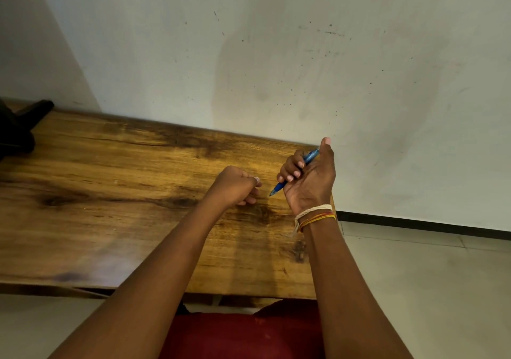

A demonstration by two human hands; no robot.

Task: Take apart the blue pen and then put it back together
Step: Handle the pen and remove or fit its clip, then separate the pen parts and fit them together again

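My right hand point(311, 177) is wrapped around the blue pen point(310, 157), palm facing me, above the right end of the wooden table point(110, 193). The pen slants: its tip point(273, 191) points down-left out of the fist, and its translucent blue rear end shows beside my raised thumb. My left hand point(235, 186) hovers just left of the pen tip, fingers curled into a fist. Something small and pale shows at its fingertips point(257, 179); I cannot tell whether it is a nail or a pen part. The two hands are a short gap apart.
A dark object point(19, 126) lies at the table's far left end. A scuffed white wall point(276, 54) stands right behind the table. Pale floor tiles point(428, 289) lie to the right, past the table's right edge. My red-clothed lap point(243, 333) is below the front edge.
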